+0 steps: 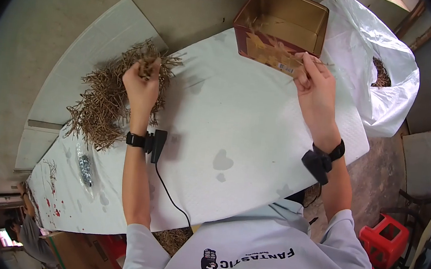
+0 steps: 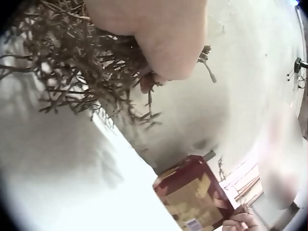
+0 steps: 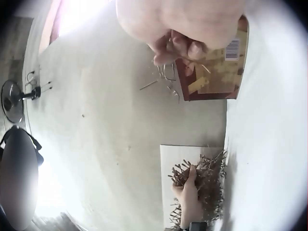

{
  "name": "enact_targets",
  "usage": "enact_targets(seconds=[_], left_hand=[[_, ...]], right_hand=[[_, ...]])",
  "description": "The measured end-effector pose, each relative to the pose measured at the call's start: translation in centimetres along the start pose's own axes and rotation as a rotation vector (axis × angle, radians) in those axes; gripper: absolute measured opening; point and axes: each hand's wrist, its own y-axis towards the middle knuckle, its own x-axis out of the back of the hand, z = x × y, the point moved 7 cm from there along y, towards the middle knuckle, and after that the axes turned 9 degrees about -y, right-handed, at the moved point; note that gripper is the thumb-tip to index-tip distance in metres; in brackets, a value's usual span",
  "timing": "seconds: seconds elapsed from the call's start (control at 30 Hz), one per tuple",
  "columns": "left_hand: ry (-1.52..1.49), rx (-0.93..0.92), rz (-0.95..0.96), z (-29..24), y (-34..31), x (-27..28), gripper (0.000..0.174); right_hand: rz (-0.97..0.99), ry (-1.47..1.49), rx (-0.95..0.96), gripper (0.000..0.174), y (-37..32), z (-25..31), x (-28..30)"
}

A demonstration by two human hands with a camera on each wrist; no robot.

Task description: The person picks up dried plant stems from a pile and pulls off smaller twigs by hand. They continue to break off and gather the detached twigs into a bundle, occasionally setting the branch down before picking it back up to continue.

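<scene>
A tangled heap of dried brown twigs (image 1: pixel 97 103) lies at the left of the white-covered table (image 1: pixel 213 108). My left hand (image 1: pixel 143 91) grips a bunch of these twigs at the heap's far side, fingers curled round them. Beside the near wall of a rectangular tin (image 1: pixel 261 51), gold inside and dark red with a leaf print outside, is my right hand (image 1: pixel 318 95). It pinches a few thin twig pieces (image 3: pixel 204 66) between thumb and fingers. Some loose bits blur in front of the tin in the head view.
A white plastic bag (image 1: pixel 391 113) with more brown twigs inside stands right of the tin. Left of my arm lies a small clear packet (image 1: pixel 85 171). A red stool (image 1: pixel 373 236) is at the lower right; another person (image 1: pixel 31 238) is at the lower left.
</scene>
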Motion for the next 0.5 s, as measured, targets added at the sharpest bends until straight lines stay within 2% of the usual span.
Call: enact_targets(seconds=[0.1,0.2,0.33,0.47,0.5], left_hand=[[-0.217,0.058,-0.019,-1.6,0.9,0.2,0.016],[-0.181,0.094,0.097,-2.3,0.4,-1.6,0.016],[-0.108,0.082,0.196,-3.9,-0.4,-2.8,0.018],[-0.123,0.085,0.239,-4.3,-0.8,-3.6,0.02],[-0.141,0.097,0.252,-4.1,-0.9,-3.9,0.02]], right_hand=[[-0.061,0.126,-0.069,0.027,0.1,0.3,0.1],[0.161,0.188,-0.092,0.031,-0.3,0.8,-1.1],[0.223,0.114,0.0,0.034,-1.8,2.6,0.7],[0.256,0.107,0.098,0.034,-6.3,5.7,5.7],[0.339,-0.007,0.109,0.036,-7.7,7.0,7.0]])
